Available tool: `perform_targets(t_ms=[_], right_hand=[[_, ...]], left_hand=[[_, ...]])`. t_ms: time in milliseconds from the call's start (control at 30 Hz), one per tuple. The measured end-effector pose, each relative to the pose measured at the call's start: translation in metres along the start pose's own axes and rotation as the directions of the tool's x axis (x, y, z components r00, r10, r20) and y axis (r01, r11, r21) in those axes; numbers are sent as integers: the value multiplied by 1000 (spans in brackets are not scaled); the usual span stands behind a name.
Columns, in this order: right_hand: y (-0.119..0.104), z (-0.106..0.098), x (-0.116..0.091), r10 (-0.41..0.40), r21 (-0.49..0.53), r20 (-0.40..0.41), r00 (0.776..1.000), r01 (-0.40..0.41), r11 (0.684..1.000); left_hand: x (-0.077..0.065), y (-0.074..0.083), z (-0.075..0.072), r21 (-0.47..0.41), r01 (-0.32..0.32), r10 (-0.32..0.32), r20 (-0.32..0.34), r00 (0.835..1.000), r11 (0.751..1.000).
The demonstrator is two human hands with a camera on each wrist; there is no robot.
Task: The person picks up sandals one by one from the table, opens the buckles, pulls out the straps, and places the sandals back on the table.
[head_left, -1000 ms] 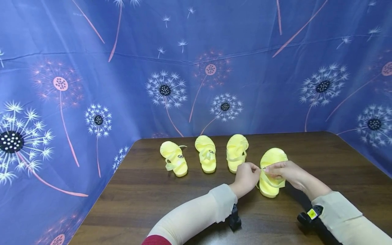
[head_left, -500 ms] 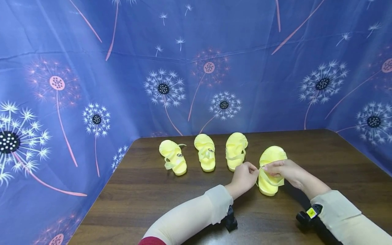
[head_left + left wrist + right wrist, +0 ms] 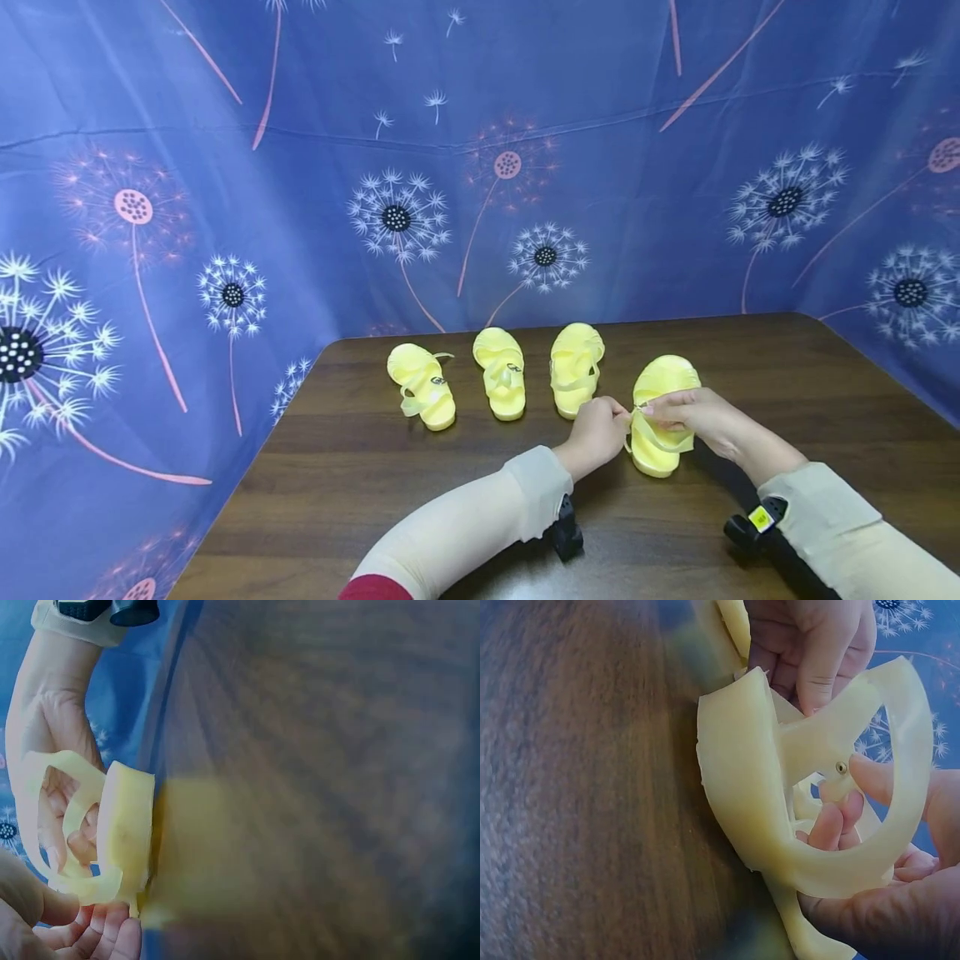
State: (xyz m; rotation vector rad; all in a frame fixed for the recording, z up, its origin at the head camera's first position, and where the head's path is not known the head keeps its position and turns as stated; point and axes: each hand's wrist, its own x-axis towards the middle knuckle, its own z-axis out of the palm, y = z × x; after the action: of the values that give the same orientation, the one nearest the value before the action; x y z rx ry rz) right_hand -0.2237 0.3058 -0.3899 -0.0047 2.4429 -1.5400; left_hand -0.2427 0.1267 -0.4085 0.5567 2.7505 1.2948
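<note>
A yellow sandal (image 3: pixel 656 458) sits at the right end of a row, toe away from me, its heel facing the right wrist camera. My left hand (image 3: pixel 597 429) is at the sandal's left side, thumb and fingers pinching the strap there. From the right, my right hand (image 3: pixel 701 414) reaches in through the loop of the heel strap (image 3: pixel 911 742). Its thumb and fingers pinch the strap beside a small metal stud (image 3: pixel 841 768). In the left wrist view the sandal's heel (image 3: pixel 127 825) stands between the two hands, close over the table.
Three more yellow sandals, the left one (image 3: pixel 435 408), the middle one (image 3: pixel 504 400) and the right one (image 3: pixel 576 392), line the back of the brown wooden table (image 3: pixel 337 500). Behind hangs a blue dandelion-print cloth (image 3: pixel 315 208). Black wrist cameras sit under both cuffs.
The head view has shifted slightly, so everything sits a little further left and higher. Both hands keep their grip on the sandal's straps.
</note>
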Motion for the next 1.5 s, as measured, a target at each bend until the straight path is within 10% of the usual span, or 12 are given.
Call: perform_targets(t_ms=[667,967,1500], right_hand=[[1,1,3,6,24,31,1000,-7,1000],[-1,-1,3,35,-16,23,999,-35,999],[-1,1,1,4,-13,1,1000,-4,1000]], left_hand=[[9,4,-3,-160,118,-120,-5,993,980],[-6,6,-3,-441,281,-271,88,959,853],[12,10,-5,-378,195,-215,-10,977,905]])
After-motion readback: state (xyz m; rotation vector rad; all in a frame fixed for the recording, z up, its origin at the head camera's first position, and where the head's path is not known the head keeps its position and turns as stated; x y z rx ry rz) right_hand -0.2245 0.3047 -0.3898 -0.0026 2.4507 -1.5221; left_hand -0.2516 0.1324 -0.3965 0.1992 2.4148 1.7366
